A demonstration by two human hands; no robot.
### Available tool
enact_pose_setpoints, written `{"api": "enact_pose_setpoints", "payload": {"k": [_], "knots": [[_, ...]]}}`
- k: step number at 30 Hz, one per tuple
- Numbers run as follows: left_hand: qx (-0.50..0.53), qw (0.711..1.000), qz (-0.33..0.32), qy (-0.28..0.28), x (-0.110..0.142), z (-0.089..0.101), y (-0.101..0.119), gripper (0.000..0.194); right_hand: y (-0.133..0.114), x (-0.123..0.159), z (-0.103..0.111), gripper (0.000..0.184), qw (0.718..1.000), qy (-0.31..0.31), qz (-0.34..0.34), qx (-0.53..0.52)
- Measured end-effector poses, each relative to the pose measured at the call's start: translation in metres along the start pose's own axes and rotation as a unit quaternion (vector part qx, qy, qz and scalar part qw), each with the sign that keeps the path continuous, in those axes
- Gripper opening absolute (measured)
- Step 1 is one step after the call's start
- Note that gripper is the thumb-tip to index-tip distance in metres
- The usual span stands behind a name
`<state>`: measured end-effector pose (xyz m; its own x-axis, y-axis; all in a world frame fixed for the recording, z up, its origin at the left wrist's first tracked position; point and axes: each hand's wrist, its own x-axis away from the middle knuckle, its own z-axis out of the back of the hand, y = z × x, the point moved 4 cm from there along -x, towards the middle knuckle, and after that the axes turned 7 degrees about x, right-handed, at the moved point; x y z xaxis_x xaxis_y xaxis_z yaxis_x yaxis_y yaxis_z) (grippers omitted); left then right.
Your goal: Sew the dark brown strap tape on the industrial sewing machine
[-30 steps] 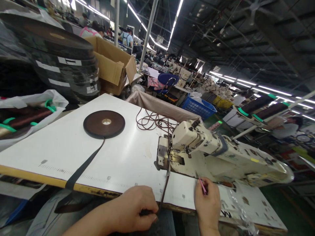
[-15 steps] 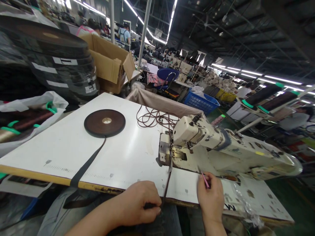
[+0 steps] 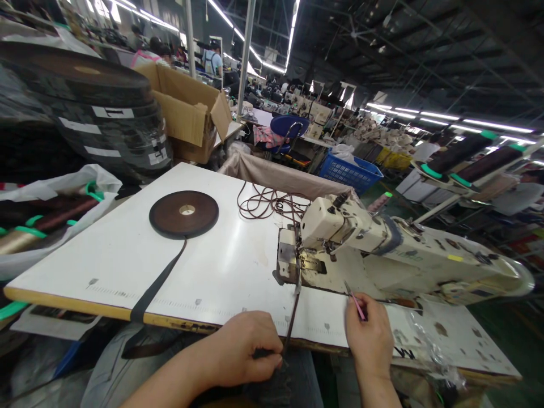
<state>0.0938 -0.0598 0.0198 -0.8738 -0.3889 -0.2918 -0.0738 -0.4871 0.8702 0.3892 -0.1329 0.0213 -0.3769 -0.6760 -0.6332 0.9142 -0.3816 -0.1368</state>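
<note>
My left hand (image 3: 250,345) is closed in a pinch at the table's front edge, on the lower end of a narrow dark brown strip (image 3: 292,320). The strip runs back from the fingers to the presser-foot area of a cream sewing machine (image 3: 361,232). My right hand (image 3: 370,334) rests on the front edge of the table, right of the strip. It is closed around slim pink tweezers (image 3: 359,310), their metal tip pointing toward the machine bed. Behind the needle area lies a loose tangle of thin brown cord (image 3: 263,205).
On the white tabletop (image 3: 229,277) lies a roll of dark tape (image 3: 170,218), its tail hanging over the front edge. Wrapped stacked rolls (image 3: 106,124) and a cardboard box (image 3: 182,113) stand at the left. Thread cones (image 3: 459,153) rise at the right; a blue basket (image 3: 351,173) stands beyond.
The table and machine sit slightly further right in the view, as the camera has shifted a little. Both hands keep their holds, with little motion relative to the table.
</note>
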Motion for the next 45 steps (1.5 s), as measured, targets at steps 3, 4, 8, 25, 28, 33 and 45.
{"api": "enact_pose_setpoints", "payload": {"k": [3,4,8,25,28,33,45], "knots": [[-0.001,1.0,-0.002,-0.001,0.0009,-0.0003,0.0002,0.027,0.0011,0.0002,-0.0021,0.04,1.0,-0.012,-0.01,0.01],[-0.002,1.0,-0.001,-0.001,0.0012,-0.0004,0.0001,0.027,0.0013,0.0002,-0.0025,0.039,1.0,-0.017,-0.015,0.012],[-0.009,1.0,0.003,0.001,0.002,-0.0005,-0.0013,0.025,0.0002,-0.0004,-0.0018,0.038,0.999,-0.023,-0.021,0.015],[-0.014,1.0,0.001,0.001,0.0012,-0.0003,-0.0021,0.018,-0.0008,-0.0011,-0.0011,0.038,0.999,-0.023,-0.019,0.012],[-0.018,1.0,0.001,-0.003,0.0017,-0.0003,-0.0016,0.02,-0.0007,-0.0005,-0.0015,0.037,0.999,-0.024,-0.017,0.015],[-0.019,1.0,0.004,-0.009,0.0016,0.0001,-0.0008,0.023,-0.0003,-0.0008,-0.0018,0.038,0.999,-0.034,-0.023,0.016],[-0.012,1.0,-0.009,0.005,0.0025,-0.0009,-0.0035,0.023,0.0007,-0.0027,-0.0039,0.037,0.999,-0.043,-0.029,0.004]]}}
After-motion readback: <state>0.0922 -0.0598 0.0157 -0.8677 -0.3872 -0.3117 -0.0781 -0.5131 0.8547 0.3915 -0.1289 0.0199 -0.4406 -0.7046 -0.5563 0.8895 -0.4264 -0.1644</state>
